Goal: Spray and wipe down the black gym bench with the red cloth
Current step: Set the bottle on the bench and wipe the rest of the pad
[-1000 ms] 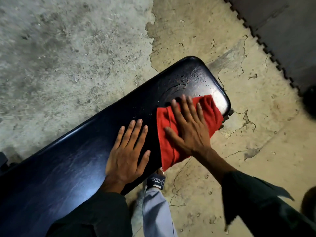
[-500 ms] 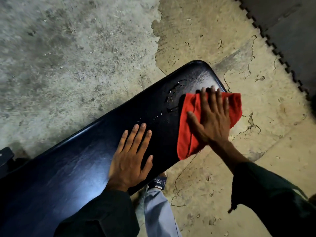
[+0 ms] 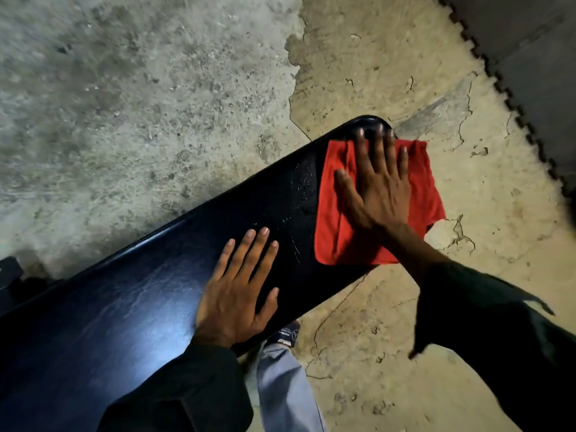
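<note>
The black gym bench (image 3: pixel 149 300) runs diagonally from lower left to its rounded far end at upper right. The red cloth (image 3: pixel 333 219) lies spread over that far end and hangs past the bench's right edge. My right hand (image 3: pixel 378 188) presses flat on the cloth with straight, spread fingers, the fingertips reaching the bench's end. My left hand (image 3: pixel 240 285) rests flat on the bare pad nearer me, fingers straight. Wet droplets and streaks (image 3: pixel 299 194) show on the pad between the hands. No spray bottle is in view.
Cracked, patchy concrete floor (image 3: pixel 358 73) surrounds the bench. Dark interlocking floor mats (image 3: pixel 536 57) fill the upper right corner. My trouser leg (image 3: pixel 283 388) and shoe (image 3: pixel 286 333) stand under the bench's near edge. A dark frame part (image 3: pixel 9 275) sits at the far left.
My right hand has slid the red cloth along the pad to the bench's far end, covering the wet patch there. My left hand has stayed flat in the same place.
</note>
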